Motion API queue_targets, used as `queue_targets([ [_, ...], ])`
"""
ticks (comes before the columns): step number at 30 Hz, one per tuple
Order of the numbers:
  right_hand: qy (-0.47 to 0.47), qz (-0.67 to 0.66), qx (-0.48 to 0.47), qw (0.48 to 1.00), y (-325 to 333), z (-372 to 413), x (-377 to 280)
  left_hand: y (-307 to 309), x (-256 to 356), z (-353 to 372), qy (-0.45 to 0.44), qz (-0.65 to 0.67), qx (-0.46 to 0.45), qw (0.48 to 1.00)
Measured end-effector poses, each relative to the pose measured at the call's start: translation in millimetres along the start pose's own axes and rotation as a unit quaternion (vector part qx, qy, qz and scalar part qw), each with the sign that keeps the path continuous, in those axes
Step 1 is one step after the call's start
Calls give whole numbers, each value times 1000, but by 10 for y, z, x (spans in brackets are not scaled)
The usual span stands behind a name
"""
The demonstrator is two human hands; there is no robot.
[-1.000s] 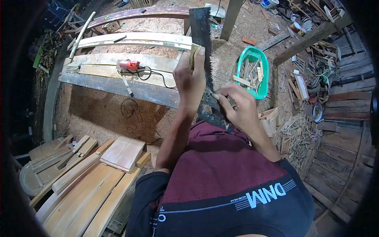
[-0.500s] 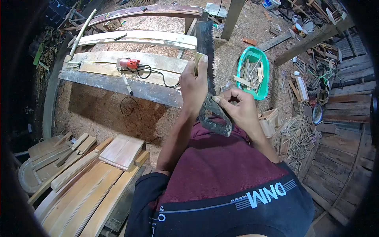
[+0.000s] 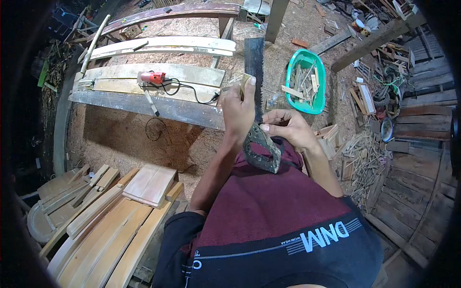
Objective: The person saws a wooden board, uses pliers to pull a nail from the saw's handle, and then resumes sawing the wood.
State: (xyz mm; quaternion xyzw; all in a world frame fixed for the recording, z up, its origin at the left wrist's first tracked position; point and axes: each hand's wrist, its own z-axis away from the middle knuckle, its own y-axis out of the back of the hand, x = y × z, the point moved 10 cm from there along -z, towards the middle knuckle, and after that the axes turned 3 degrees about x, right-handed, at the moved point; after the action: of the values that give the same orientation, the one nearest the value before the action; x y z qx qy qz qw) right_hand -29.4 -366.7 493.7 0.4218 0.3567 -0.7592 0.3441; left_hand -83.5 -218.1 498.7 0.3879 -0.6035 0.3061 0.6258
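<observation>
A handsaw (image 3: 254,60) stands in front of my body, its dark blade pointing away and its teeth facing right. The black, worn handle (image 3: 263,152) lies nearest my shirt. My left hand (image 3: 237,108) is closed round a small pale wooden piece (image 3: 246,81) at the left side of the blade, thumb up. At the lower end of the toothed edge, just above the handle, my right hand (image 3: 288,128) has thumb and forefinger pinched together; what they hold, if anything, is too small to tell.
A red power tool (image 3: 153,77) with a black cord lies on long planks (image 3: 144,103) ahead left. Right of the saw is a green basin (image 3: 323,96) of wood scraps. Cut boards (image 3: 110,240) fill the lower left. Wooden posts (image 3: 277,21) rise ahead.
The saw has shifted slightly toward my body, and its blade's far end shows lower. Both hands moved slightly with it and keep their closed grips. The view has shifted a little.
</observation>
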Motion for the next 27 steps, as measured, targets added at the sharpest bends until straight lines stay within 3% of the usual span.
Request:
queue_targets([
  [13, -35, 41, -22, 998, 44, 27, 125, -23, 240, 158, -15, -26, -10, 999],
  [19, -39, 23, 2, 999, 76, 39, 178, -75, 54, 140, 18, -2, -26, 999],
  [22, -45, -49, -11, 998, 46, 88, 135, -46, 72, 114, 18, 16, -17, 1000],
  [27, 8, 18, -1, 1000, 61, 92, 119, -57, -112, 87, 22, 30, -18, 999],
])
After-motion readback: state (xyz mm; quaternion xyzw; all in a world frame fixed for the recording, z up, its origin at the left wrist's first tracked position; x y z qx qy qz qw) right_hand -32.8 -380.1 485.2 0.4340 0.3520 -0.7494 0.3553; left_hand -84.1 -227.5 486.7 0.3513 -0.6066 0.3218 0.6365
